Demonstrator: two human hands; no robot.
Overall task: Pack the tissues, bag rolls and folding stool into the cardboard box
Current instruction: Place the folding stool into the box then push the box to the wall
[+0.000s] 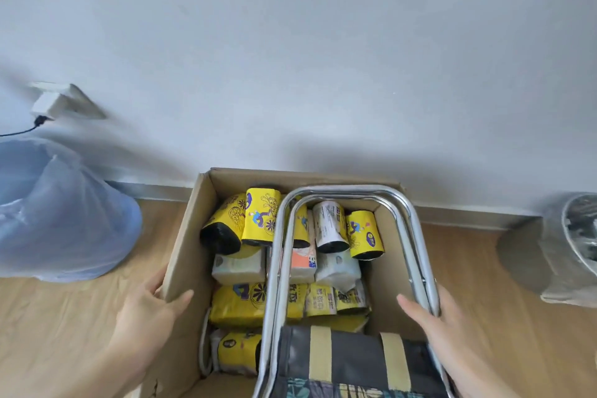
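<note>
An open cardboard box (pixel 185 236) stands on the floor against the wall. Inside lie several yellow bag rolls (pixel 260 220) at the back and tissue packs (pixel 239 266) in the middle and front. The folded stool (pixel 342 362), chrome tube frame with dark fabric seat and beige straps, lies on top of them, its legs reaching the box's far end. My left hand (pixel 148 310) grips the box's left flap, thumb inside. My right hand (pixel 433 310) holds the stool's right chrome leg at the box's right wall.
A blue water jug under clear plastic (pixel 61 213) stands on the wooden floor to the left, below a wall socket with a charger (pixel 48 105). A plastic-wrapped fan-like appliance (pixel 568 245) sits at the right edge. A white wall rises behind the box.
</note>
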